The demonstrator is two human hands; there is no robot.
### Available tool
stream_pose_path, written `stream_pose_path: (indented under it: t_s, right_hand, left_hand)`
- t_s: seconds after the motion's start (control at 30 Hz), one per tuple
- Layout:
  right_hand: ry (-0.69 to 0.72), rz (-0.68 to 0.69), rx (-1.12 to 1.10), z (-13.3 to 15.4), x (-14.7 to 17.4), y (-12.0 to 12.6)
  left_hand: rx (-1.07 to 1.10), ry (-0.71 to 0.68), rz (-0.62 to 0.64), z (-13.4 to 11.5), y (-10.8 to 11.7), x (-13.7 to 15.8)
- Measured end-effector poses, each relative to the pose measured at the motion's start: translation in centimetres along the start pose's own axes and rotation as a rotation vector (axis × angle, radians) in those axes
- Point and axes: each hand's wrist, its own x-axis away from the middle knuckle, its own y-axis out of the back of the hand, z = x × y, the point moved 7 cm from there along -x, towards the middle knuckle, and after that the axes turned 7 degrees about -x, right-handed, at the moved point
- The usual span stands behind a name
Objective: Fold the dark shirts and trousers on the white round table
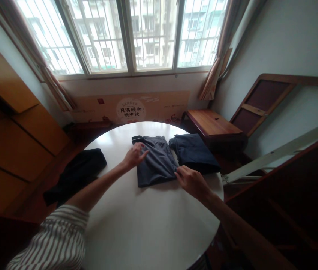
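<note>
Folded grey trousers (156,165) lie on the white round table (147,225), their dark waistband edge at the far left corner. My left hand (135,154) rests over their upper left side, thumb apart from the fingers, holding nothing. At the near right corner, my right hand (190,180) pinches the grey cloth between thumb and fingers. Just right of them sits a folded navy garment (195,152), close to the grey trousers. A black garment (80,170) hangs over the table's left edge, beyond my left forearm.
Behind the table stands a wooden bench or low table (215,122), with a framed panel (268,93) leaning on the wall. Wooden cabinets (9,138) are on the left. A printed banner (99,107) runs under the barred window (153,37).
</note>
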Motion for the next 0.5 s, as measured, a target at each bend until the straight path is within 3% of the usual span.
stream_pose_path:
  t_s: [0.07, 0.17, 0.33, 0.5]
  right_hand:
    - [0.177, 0.069, 0.161, 0.7, -0.4, -0.5]
    - [0.245, 0.166, 0.308, 0.2, -0.8, -2.0]
    - [0.267, 0.234, 0.434, 0.0, -0.8, -4.0]
    - [0.380, 0.245, 0.464, 3.1, 2.5, -4.8]
  left_hand:
    - [-0.042, -0.167, 0.109, -2.9, -1.1, 4.4]
    - [-0.154, -0.291, 0.212, -4.8, -2.2, 9.2]
    - [-0.362, -0.397, 0.303, -4.0, -3.0, 10.8]
    - [-0.523, -0.534, 0.371, -4.1, -1.9, 13.3]
